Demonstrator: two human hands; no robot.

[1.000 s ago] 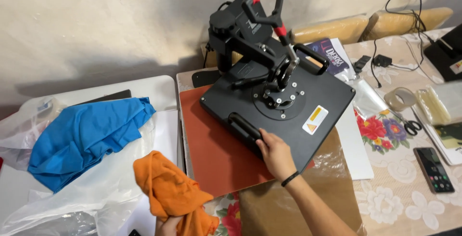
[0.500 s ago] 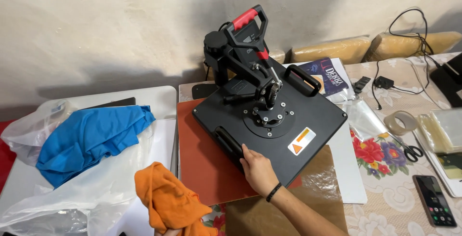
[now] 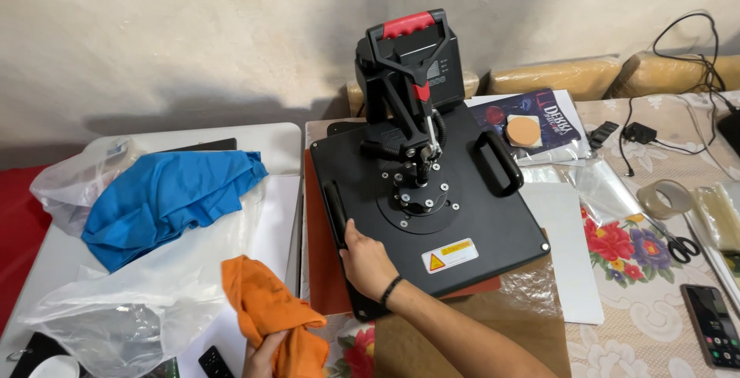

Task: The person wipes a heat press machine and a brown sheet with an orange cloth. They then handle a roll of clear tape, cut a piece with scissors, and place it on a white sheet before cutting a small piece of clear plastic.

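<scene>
1. Since the earlier frames the black square upper plate of the heat press (image 3: 455, 208) has swung back toward square over its base: a second ago it sat skewed to the right, baring a broad stretch of the rust-red lower pad (image 3: 320, 270), and now only a narrow strip of that pad shows along the left and near edges.
2. The right hand (image 3: 368, 262) is clenched around the near end of the black bar handle (image 3: 334, 210) on the plate's left edge, thumb on top, a dark band on the wrist.
3. The plate lies right of and beyond that grip, flat, with a ring of bolts at its centre, a second black loop handle (image 3: 497, 162) on its far right side and a yellow-and-white warning sticker (image 3: 449, 255) near its near edge.
4. Above it rises the black arm with a red-topped lever (image 3: 408, 27) and a control box behind.
5. The left hand (image 3: 266, 353), at the near edge of view, grasps a crumpled orange cloth (image 3: 266, 312) that stands up left of the press.
6. Further left lie clear plastic bags (image 3: 131, 316) and a folded blue garment (image 3: 166, 197) on a white table (image 3: 262, 139).
7. To the right, on a flowered tablecloth (image 3: 640, 270), are a roll of clear tape (image 3: 667, 197), black scissors (image 3: 678, 247) and a smartphone (image 3: 713, 324).
</scene>
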